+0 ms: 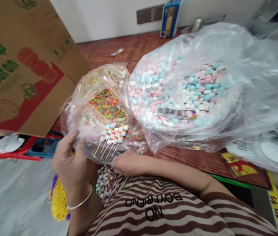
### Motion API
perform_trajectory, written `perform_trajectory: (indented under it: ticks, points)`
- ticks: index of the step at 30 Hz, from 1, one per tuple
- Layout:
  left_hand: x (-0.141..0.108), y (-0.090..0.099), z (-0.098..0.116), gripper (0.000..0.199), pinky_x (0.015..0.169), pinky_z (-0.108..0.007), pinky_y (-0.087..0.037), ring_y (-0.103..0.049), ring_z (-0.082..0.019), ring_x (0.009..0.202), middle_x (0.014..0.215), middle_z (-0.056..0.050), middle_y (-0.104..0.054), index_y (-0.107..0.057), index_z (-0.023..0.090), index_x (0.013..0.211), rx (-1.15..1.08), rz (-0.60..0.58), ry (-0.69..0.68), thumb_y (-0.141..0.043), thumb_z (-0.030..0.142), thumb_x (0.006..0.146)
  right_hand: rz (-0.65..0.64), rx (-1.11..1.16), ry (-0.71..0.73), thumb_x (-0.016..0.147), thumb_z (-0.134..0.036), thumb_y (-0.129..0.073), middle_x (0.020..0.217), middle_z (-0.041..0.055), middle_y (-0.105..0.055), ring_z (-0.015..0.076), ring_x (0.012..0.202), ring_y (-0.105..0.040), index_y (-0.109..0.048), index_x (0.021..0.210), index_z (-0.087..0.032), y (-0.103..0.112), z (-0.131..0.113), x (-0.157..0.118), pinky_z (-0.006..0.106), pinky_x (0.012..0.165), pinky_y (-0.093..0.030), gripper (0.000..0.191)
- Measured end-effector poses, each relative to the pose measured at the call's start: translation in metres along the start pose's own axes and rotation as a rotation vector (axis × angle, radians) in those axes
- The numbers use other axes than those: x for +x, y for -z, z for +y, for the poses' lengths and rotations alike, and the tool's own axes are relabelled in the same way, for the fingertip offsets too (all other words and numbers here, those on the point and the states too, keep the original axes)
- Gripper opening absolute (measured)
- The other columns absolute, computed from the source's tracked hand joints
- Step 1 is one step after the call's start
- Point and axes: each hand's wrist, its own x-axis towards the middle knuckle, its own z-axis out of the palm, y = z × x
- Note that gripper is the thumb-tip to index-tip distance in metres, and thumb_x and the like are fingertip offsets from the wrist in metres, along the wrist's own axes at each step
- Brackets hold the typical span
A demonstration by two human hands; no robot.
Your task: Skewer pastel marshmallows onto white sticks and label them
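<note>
Left hand [71, 160]: clamped on clear plastic bag [81, 119]
Right hand [127, 164]: bag's near edge, grip unclear
Pastel round-candy skewers [114, 133]: atop bag

The sole view comes from a camera worn on the person's head, facing forward and steeply down over the striped shirt [158, 209], which fills much of the bottom edge. The left hand [70, 165] and right hand [127, 163] appear close, below the middle. Beyond them the wide view takes in the tabletop [93, 52] back to the pale wall [101, 19], and the floor [10, 196] at lower left. A cardboard box [25, 72] runs out of frame at upper left.
</note>
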Motion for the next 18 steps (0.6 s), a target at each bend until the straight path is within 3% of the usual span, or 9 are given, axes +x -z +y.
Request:
perform_trajectory:
  ticks: [4,6,8,10,13,15,18]
  points:
    - [0.005,-0.076,0.046,0.024,0.103,-0.044,-0.054,-0.07,-0.023,0.112,0.118,-0.006,-0.076,-0.073,0.022,0.115,-0.29,-0.326,-0.133,-0.064,0.026,0.093,0.494,0.097,-0.338,0.099,-0.022,-0.054,0.091,0.0015,-0.074,0.0152,0.08,-0.066,-0.069,0.096,-0.021,0.063,0.033,-0.097,0.026,0.071,-0.046,0.016]
    - [0.002,-0.109,0.074,0.022,0.101,-0.041,-0.057,-0.071,-0.022,0.111,0.115,-0.007,-0.077,-0.073,0.022,0.113,-0.447,-0.484,-0.222,-0.062,0.024,0.095,0.737,0.035,-0.622,0.098,-0.025,-0.053,0.086,0.0025,-0.073,0.0173,0.078,-0.065,-0.069,0.095,-0.021,0.081,0.06,-0.143,0.028,0.071,-0.046,0.016]
    - [-0.004,-0.141,0.1,0.022,0.099,-0.04,-0.058,-0.071,-0.021,0.111,0.116,-0.008,-0.077,-0.072,0.022,0.114,-0.574,-0.612,-0.331,-0.06,0.021,0.096,0.906,-0.144,-0.877,0.093,-0.026,-0.058,0.096,0.0085,-0.073,0.0232,0.089,-0.065,-0.069,0.1,-0.019,0.088,0.09,-0.179,0.034,0.077,-0.047,0.015]
    - [-0.011,-0.171,0.12,0.024,0.101,-0.041,-0.057,-0.069,-0.021,0.116,0.121,-0.01,-0.075,-0.07,0.021,0.118,-0.632,-0.67,-0.453,-0.059,0.02,0.097,0.928,-0.299,-1.04,0.086,-0.024,-0.062,0.102,0.014,-0.073,0.0288,0.096,-0.063,-0.069,0.105,-0.016,0.088,0.117,-0.2,0.038,0.082,-0.046,0.021]
    - [-0.02,-0.207,0.136,0.026,0.105,-0.048,-0.053,-0.064,-0.025,0.123,0.126,-0.012,-0.071,-0.067,0.019,0.121,-0.526,-0.698,-0.619,-0.058,0.018,0.096,0.845,-0.314,-1.124,0.085,-0.027,-0.064,0.101,0.0143,-0.073,0.0303,0.097,-0.062,-0.068,0.11,-0.015,0.082,0.141,-0.209,0.04,0.084,-0.045,0.028]
    - [-0.023,-0.221,0.137,0.025,0.103,-0.05,-0.052,-0.063,-0.027,0.119,0.123,-0.013,-0.071,-0.066,0.018,0.119,-0.406,-0.733,-0.665,-0.059,0.018,0.095,0.835,-0.269,-1.136,0.084,-0.029,-0.066,0.099,0.0125,-0.073,0.0292,0.095,-0.062,-0.067,0.114,-0.014,0.079,0.145,-0.207,0.039,0.084,-0.044,0.034]
    - [-0.024,-0.228,0.132,0.022,0.098,-0.049,-0.052,-0.064,-0.027,0.112,0.116,-0.012,-0.072,-0.066,0.018,0.116,-0.313,-0.771,-0.649,-0.061,0.02,0.095,0.935,-0.186,-1.122,0.082,-0.029,-0.067,0.098,0.0104,-0.072,0.0266,0.092,-0.062,-0.067,0.115,-0.014,0.076,0.143,-0.208,0.037,0.082,-0.044,0.036]
